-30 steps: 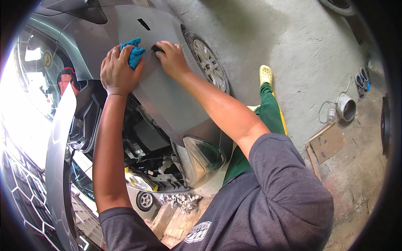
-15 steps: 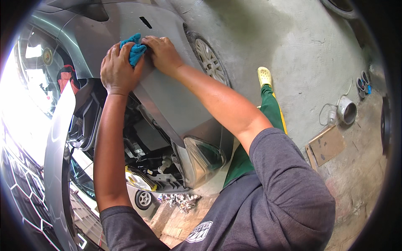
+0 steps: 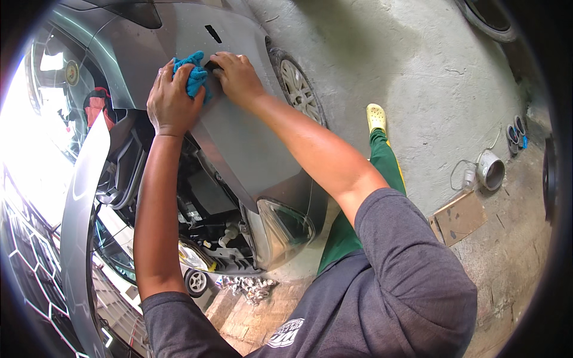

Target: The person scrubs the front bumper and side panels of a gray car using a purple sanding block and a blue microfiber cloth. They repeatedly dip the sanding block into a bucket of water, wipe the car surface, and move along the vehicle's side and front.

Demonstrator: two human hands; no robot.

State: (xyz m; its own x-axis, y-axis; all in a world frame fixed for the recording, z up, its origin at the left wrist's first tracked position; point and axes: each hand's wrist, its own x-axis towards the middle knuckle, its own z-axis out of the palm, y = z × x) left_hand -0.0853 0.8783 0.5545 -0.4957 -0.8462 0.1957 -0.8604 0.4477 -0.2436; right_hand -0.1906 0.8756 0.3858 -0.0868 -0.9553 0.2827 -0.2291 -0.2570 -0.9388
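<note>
In the head view, both my hands are on the grey fender (image 3: 239, 143). My left hand (image 3: 170, 101) is half-curled over a bunched blue cloth (image 3: 190, 71); just beside it, my right hand (image 3: 239, 77) has its fingers bent round a small dark block (image 3: 211, 65), mostly hidden by them. Just beyond my hands is a black slot (image 3: 213, 33), and to their right a wheel (image 3: 298, 89). My left forearm (image 3: 158, 221) blocks part of the engine bay (image 3: 206, 185), which lies nearer me than my hands. Left of that forearm stands a raised grey panel (image 3: 83, 173); the headlight (image 3: 283, 230) is on my side of my right forearm (image 3: 316, 149). Well off to the right of my hands, a metal pot (image 3: 490, 170) lies tipped on the floor (image 3: 418, 65), its mouth toward the lower right, with a clear container (image 3: 470, 179) beside it; I can't tell what either holds. A flat brown board (image 3: 459, 219) lies near them.
</note>
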